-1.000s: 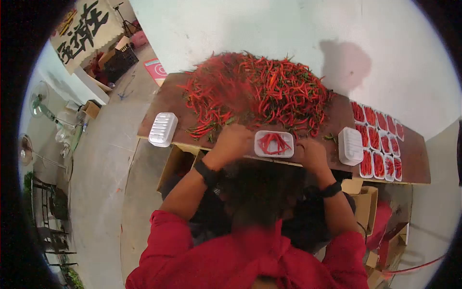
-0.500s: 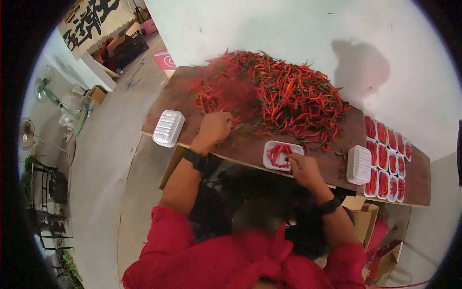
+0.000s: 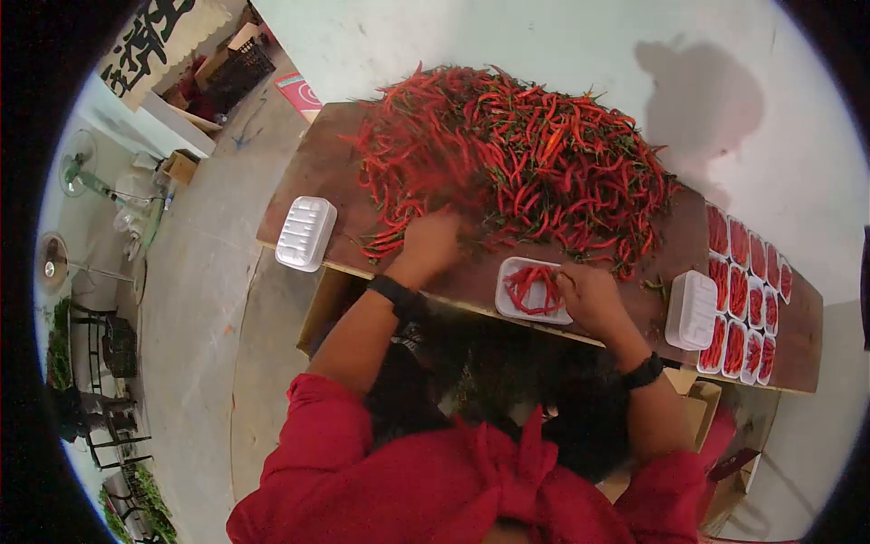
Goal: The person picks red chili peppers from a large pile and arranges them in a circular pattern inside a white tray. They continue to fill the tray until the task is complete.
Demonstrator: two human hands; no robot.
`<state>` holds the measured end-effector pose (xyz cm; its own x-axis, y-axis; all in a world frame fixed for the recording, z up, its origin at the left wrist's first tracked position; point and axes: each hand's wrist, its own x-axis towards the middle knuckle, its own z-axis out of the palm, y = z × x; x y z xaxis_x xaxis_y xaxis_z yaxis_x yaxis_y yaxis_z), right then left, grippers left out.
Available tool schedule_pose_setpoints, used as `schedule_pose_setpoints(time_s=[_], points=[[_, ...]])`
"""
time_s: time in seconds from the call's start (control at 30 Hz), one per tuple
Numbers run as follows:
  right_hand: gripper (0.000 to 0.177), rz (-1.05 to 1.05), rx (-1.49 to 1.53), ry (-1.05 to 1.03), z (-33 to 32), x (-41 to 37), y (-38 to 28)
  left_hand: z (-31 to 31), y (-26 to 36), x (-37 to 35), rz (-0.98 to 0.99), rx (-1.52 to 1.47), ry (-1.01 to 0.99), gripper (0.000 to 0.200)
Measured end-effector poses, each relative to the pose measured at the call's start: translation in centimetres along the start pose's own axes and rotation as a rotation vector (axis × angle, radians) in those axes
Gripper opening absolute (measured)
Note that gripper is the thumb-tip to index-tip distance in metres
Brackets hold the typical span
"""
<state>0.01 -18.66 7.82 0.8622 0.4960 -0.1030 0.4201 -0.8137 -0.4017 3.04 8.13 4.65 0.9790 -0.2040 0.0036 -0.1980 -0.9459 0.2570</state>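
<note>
A white foam tray lies at the table's front edge with several red chili peppers in it. My right hand is at the tray's right side, fingers curled in by the rim; whatever they pinch is hidden. At the front of a large heap of red chilies with green stems, my left hand hovers low over the table, closed and slightly blurred. What its fingers hold, if anything, does not show. Loose chilies lie just to its left.
A stack of upturned white trays stands at the table's left end, another stack right of my right hand. Several chili-filled trays sit in rows at the right end. A pale wall rises behind the heap. Cardboard boxes are below.
My left hand has moved right along the heap's front edge. My right hand has drawn back from over the chilies to the tray's right rim. The view has shifted slightly.
</note>
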Motion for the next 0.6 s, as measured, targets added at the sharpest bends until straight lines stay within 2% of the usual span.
schedule_pose_setpoints(time_s=[0.1, 0.17, 0.23, 0.3, 0.4, 0.53, 0.6], points=[[0.028, 0.055, 0.051, -0.029, -0.1, -0.6, 0.0, 1.1, -0.6, 0.2, -0.068, 0.056, -0.026, 0.029], [0.029, 0.075, 0.105, -0.018, 0.2, -1.1, 0.2, 1.0, -0.7, 0.0, -0.023, 0.058, 0.003, 0.025], [0.015, -0.041, 0.190, 0.167, 0.9, -1.3, 0.4, 0.7, -0.9, 0.1, 0.024, 0.060, 0.033, 0.023], [0.014, -0.039, 0.197, 0.183, 0.9, -1.4, 0.4, 0.4, -1.1, 0.4, -0.107, 0.033, 0.163, 0.021], [0.013, -0.030, 0.203, 0.202, 0.4, -1.5, 0.2, -0.6, -1.1, 0.4, -0.167, 0.032, 0.171, 0.018], [0.013, 0.005, 0.229, 0.190, 0.1, -1.8, 0.2, -0.5, -2.0, 0.4, -0.100, 0.020, 0.240, 0.017], [0.013, -0.002, 0.230, 0.198, 0.0, -1.9, 0.1, -0.8, -2.2, 0.4, 0.016, 0.098, 0.293, 0.015]])
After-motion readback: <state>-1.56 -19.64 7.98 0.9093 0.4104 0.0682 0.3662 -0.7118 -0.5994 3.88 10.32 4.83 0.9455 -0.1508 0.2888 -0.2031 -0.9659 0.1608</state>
